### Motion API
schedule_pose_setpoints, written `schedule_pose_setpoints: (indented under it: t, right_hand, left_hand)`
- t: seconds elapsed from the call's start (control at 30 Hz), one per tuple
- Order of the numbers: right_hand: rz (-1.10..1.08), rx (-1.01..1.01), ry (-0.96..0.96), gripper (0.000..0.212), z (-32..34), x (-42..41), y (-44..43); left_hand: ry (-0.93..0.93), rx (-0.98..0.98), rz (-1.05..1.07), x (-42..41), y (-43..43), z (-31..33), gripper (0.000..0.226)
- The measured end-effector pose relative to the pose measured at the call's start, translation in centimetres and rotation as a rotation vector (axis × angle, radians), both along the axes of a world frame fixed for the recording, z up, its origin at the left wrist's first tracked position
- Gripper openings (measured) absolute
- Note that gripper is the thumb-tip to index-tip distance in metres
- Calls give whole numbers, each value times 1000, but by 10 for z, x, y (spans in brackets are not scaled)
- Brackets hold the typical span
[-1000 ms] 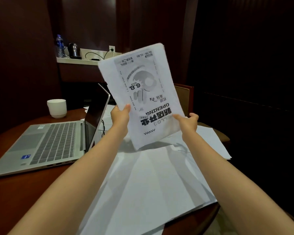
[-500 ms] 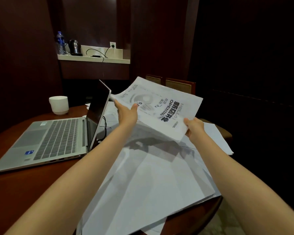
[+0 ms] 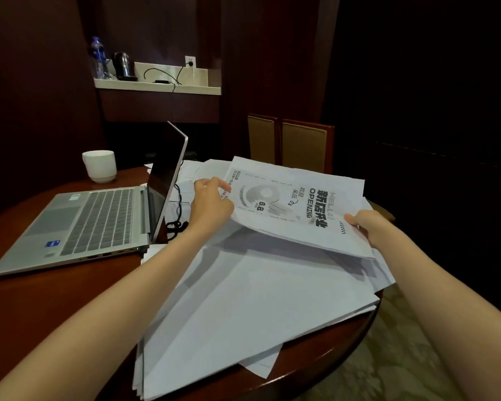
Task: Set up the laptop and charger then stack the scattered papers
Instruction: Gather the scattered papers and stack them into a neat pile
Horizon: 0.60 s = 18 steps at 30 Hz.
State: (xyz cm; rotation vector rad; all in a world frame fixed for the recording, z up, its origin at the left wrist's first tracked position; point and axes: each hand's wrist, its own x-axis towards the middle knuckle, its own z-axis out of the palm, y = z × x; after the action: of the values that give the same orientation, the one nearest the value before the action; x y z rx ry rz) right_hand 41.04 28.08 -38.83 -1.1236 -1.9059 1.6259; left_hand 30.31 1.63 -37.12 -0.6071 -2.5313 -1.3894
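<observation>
While pinching the white printed flyer sheet (image 3: 295, 206) at both short ends, held it nearly flat and just above the table, a little past centre toward 2 o'clock in the head view. Gripped its left end with the left hand (image 3: 211, 204), just off centre at 9 o'clock, thumb and fingers closed on the paper edge. Clamped its right end with the right hand (image 3: 370, 227) at 3 o'clock, thumb on top and the remaining fingers tucked beneath, out of sight. Showed bold black lettering and a grey round graphic on the upper face, with the print running sideways.

Threw a shadow onto the loose pile of plain white papers (image 3: 258, 299) at 6 o'clock, fanned unevenly, with corners overhanging the edge of the round dark wooden table (image 3: 41, 299). Found more white sheets under the flyer's far edge at 12 o'clock.

Placed at 9 o'clock: the open silver laptop (image 3: 93, 224), screen dark, keyboard facing left. Just beside its hinge, touching the papers, lay the thin black cable (image 3: 178, 209), looped. Beyond the laptop at 10 o'clock stood the white ceramic mug (image 3: 100, 166), upright. Farther off at 11 o'clock: the pale wall shelf (image 3: 156, 85) bearing a clear plastic bottle (image 3: 97, 57) and a dark metal kettle (image 3: 122, 66). At 1 o'clock, behind the table, two tan-backed wooden chairs (image 3: 304, 146).
</observation>
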Motion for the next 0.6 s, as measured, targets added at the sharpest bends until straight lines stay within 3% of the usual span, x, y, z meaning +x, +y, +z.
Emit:
schedule_pose_setpoints:
  t: [0.4, 0.6]
  right_hand:
    - [179, 164, -238, 39, -9, 12, -7]
    - [347, 277, -361, 22, 2, 17, -32]
  left_hand:
    - [-104, 24, 15, 27, -36, -10, 38]
    - [-173, 36, -22, 49, -70, -16, 25]
